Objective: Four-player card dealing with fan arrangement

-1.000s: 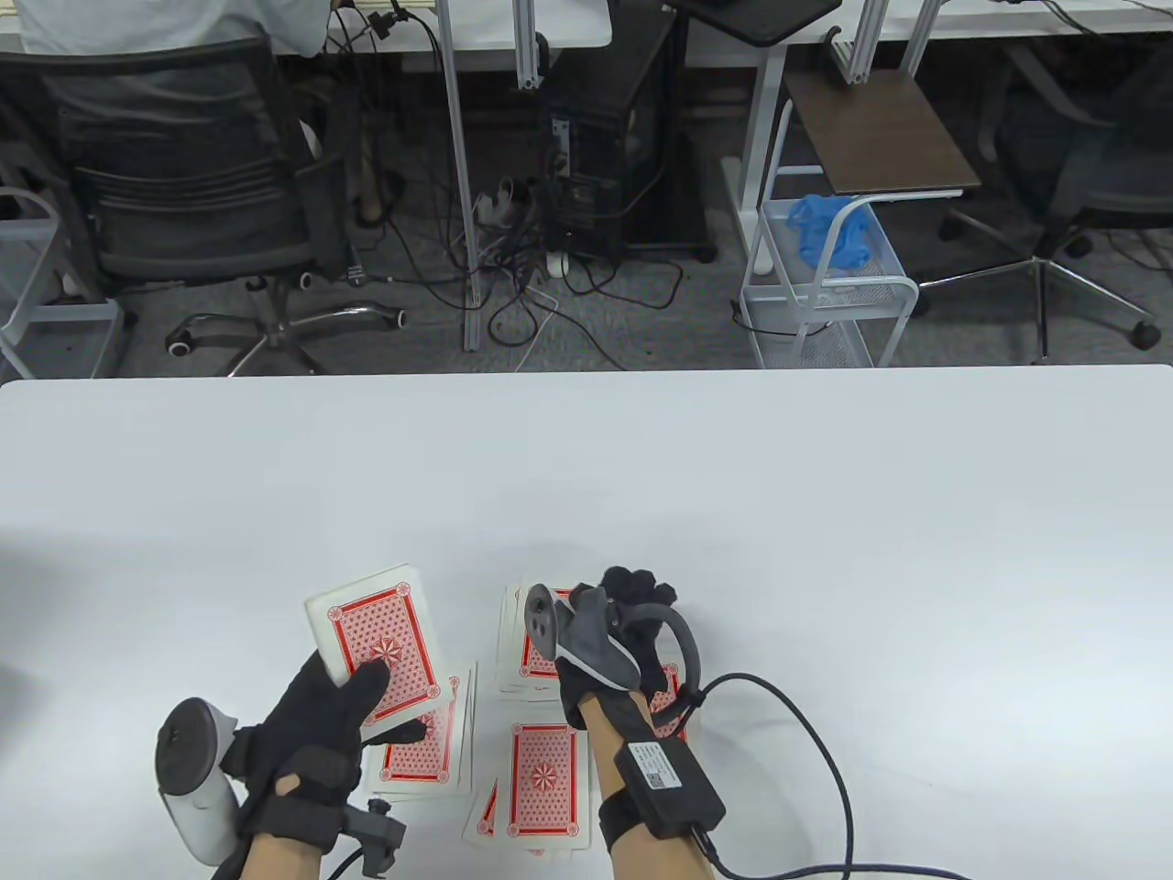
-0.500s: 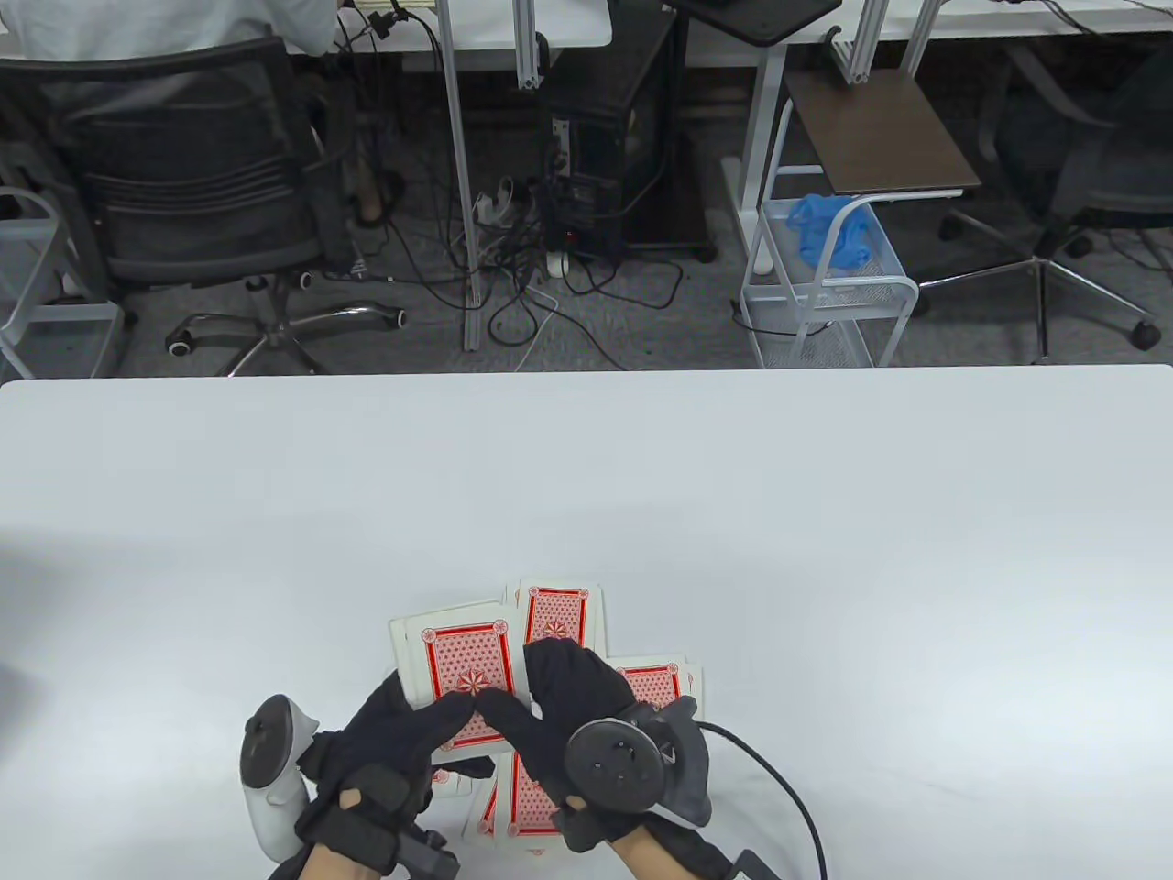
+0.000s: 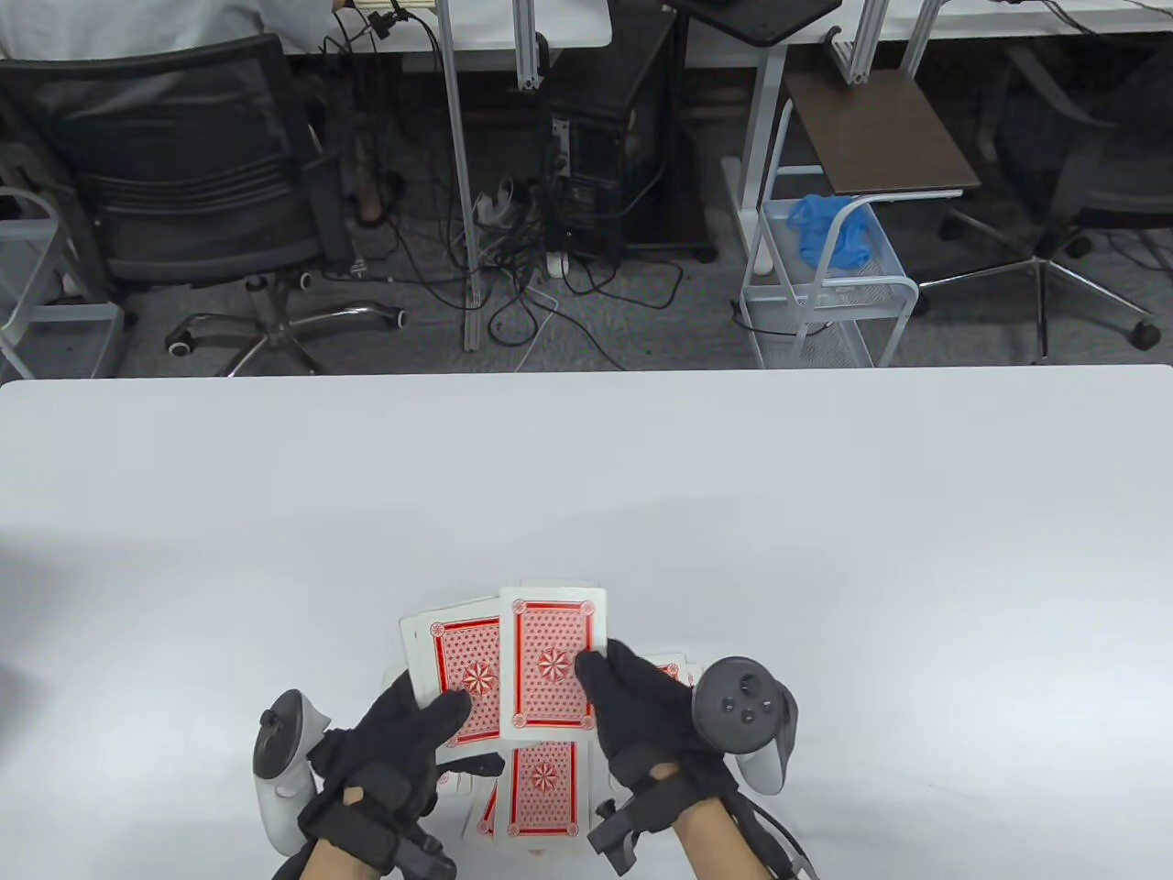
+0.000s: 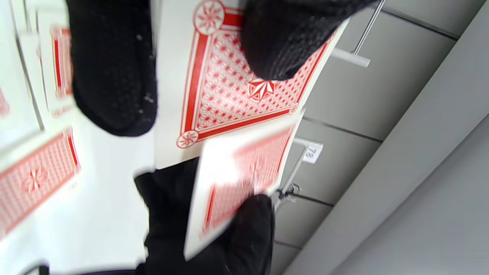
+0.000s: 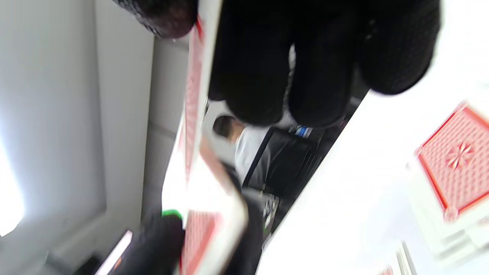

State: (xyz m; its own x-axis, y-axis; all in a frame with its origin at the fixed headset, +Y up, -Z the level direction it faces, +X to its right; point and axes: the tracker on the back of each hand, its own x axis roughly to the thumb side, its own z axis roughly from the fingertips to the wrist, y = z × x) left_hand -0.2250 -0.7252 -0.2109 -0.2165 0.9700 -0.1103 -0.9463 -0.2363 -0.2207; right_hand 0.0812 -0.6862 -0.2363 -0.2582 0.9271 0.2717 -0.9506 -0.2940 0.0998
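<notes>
Near the surface's point(image 3: 825, 513) near edge, the left hand point(image 3: 394, 742) grips a red-backed deck point(image 3: 458, 665), thumb pressed on its top. The right hand point(image 3: 641, 710) pinches a single card point(image 3: 550, 665) by its right edge, overlapping the deck's right side. Below them, face-down piles point(image 3: 542, 790) lie on the surface near that edge, partly hidden by both hands.

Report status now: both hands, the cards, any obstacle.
Left hand holds the red-backed card deck. Right hand pinches one red-backed card beside it. Dealt piles lie on the white table below. No obstacle seen.
</notes>
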